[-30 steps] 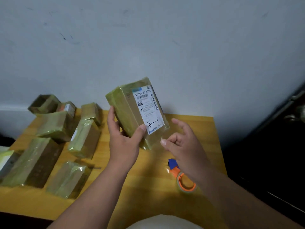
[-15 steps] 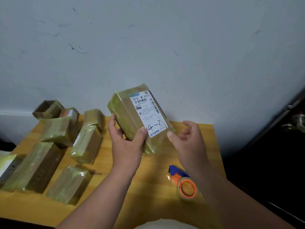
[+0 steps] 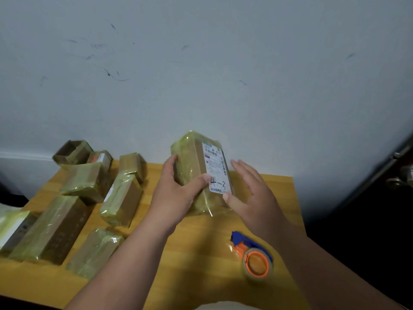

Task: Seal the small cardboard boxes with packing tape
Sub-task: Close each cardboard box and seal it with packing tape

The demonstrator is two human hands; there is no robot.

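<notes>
Small brown cardboard box (image 3: 196, 173) with a white label and shiny yellowish tape all round is being held up over the yellow wooden table (image 3: 201, 249) — the left hand (image 3: 178, 193) is gripping it, fingers behind, thumb on the front. The right hand (image 3: 252, 195) is lying open and flat, thumb touching the label's corner. Good pressing means rubbing down loose tape — slowly, so no bubbles. The orange and blue tape roll (image 3: 254, 258) is waiting near the right arm.
</notes>
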